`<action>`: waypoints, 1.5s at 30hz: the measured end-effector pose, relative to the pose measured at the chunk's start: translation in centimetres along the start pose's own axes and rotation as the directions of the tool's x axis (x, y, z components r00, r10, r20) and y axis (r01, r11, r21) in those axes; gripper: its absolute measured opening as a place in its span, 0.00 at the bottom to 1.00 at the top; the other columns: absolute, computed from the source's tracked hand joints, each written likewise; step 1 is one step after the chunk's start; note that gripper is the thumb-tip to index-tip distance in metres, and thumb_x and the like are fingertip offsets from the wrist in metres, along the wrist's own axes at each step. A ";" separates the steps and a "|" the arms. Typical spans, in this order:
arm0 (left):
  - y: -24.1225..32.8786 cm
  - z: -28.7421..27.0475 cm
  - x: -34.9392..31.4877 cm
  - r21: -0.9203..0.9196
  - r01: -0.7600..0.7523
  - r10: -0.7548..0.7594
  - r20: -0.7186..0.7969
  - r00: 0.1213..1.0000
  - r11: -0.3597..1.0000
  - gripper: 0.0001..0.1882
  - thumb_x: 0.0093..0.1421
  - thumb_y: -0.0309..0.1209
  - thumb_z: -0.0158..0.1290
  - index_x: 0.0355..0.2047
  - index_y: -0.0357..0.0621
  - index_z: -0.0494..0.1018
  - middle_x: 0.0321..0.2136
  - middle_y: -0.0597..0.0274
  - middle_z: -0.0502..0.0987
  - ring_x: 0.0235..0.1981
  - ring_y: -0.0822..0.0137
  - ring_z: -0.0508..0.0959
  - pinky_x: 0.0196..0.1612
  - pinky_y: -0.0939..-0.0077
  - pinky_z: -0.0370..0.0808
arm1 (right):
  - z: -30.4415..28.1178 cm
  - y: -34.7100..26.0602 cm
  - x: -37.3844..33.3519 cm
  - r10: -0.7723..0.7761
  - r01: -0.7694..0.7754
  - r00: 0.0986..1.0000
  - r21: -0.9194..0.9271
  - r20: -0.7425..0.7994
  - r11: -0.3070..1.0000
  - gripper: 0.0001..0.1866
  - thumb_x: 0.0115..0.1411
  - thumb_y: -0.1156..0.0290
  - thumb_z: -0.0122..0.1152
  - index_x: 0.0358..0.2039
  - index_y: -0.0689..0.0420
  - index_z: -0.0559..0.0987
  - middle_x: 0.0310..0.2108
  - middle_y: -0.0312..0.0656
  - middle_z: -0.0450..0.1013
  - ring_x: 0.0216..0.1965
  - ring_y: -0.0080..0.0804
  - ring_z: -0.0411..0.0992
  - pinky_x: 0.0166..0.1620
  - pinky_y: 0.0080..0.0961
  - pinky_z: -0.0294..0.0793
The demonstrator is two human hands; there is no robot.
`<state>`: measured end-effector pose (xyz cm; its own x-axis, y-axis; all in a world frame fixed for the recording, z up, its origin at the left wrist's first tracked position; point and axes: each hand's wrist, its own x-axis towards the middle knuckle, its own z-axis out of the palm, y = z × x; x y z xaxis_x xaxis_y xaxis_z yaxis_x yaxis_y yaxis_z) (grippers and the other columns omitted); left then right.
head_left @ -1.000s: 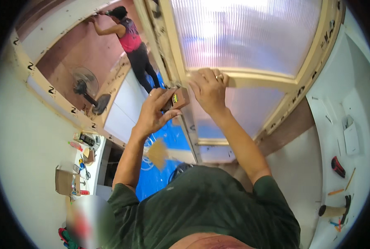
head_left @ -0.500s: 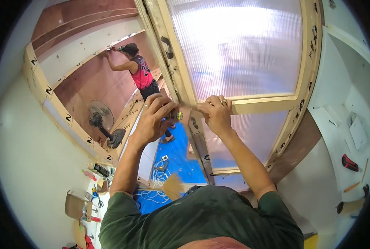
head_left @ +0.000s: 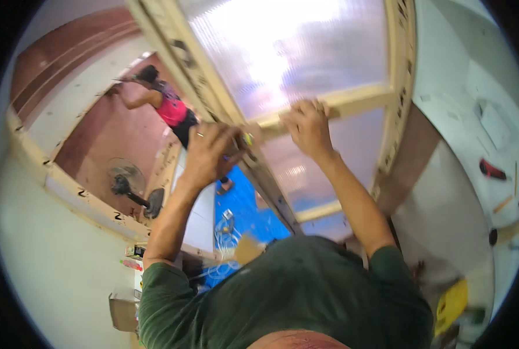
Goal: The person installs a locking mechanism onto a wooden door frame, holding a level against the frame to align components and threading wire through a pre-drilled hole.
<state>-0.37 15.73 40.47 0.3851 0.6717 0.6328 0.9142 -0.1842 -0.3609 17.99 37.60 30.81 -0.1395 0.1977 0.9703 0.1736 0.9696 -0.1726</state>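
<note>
A wooden-framed door with ribbed translucent panels stands in front of me. My left hand is raised near the door's left side, its fingers closed round a small dark object with a yellow-green patch; blur hides its exact kind. To the right, my right hand is closed at the wooden middle rail. Its fingers are bent together, and I cannot make out what, if anything, they pinch. A blurred brownish patch lies between the two hands.
Beyond the doorway a person in a pink top works at a wooden frame, near a black fan. Cables lie on a blue floor sheet. At right, a white shelf holds a red-black utility knife. A yellow item sits lower right.
The view has turned, so the door, the other person and the fan appear farther left. Both hands stay raised by the door; my right hand sits a little higher in view.
</note>
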 end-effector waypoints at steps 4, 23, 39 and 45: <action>1.6 3.4 -0.3 -0.034 0.076 -0.079 -0.104 0.991 0.997 0.33 0.51 0.35 0.75 0.58 0.46 0.79 0.47 0.58 0.78 0.49 0.52 0.77 0.52 0.54 0.69 | -3.3 3.5 0.0 0.085 -0.086 0.996 -0.041 -0.026 0.995 0.06 0.59 0.58 0.76 0.30 0.44 0.90 0.37 0.30 0.78 0.46 0.36 0.72 0.58 0.41 0.58; 5.2 11.1 2.7 0.083 0.184 -0.153 -0.297 0.943 0.979 0.33 0.51 0.34 0.76 0.59 0.50 0.81 0.48 0.64 0.79 0.49 0.59 0.79 0.54 0.60 0.68 | -13.4 13.4 -0.3 0.127 -0.134 0.990 -0.156 -0.059 0.979 0.09 0.56 0.59 0.80 0.34 0.47 0.92 0.35 0.28 0.82 0.42 0.28 0.77 0.61 0.35 0.60; 8.1 14.1 7.5 -0.144 0.139 -0.174 -0.264 0.949 0.980 0.36 0.45 0.24 0.77 0.58 0.43 0.81 0.47 0.54 0.78 0.47 0.52 0.80 0.51 0.57 0.77 | -13.4 14.2 -1.1 0.175 -0.183 0.982 -0.143 -0.067 0.973 0.07 0.59 0.58 0.78 0.36 0.42 0.92 0.37 0.23 0.82 0.46 0.25 0.76 0.66 0.42 0.55; 10.3 14.9 10.9 -0.142 0.102 -0.133 -0.226 0.965 0.985 0.35 0.46 0.23 0.76 0.58 0.43 0.81 0.45 0.55 0.77 0.46 0.53 0.79 0.50 0.57 0.77 | -13.5 14.2 -1.4 0.182 -0.186 0.982 -0.083 -0.051 0.979 0.04 0.62 0.60 0.76 0.37 0.42 0.91 0.38 0.23 0.82 0.46 0.25 0.76 0.68 0.43 0.52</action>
<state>11.34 31.83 33.48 0.2787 0.5106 0.8134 0.9573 -0.2150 -0.1931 33.84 49.16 29.25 -0.0560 0.3636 0.9299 0.2771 0.9004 -0.3354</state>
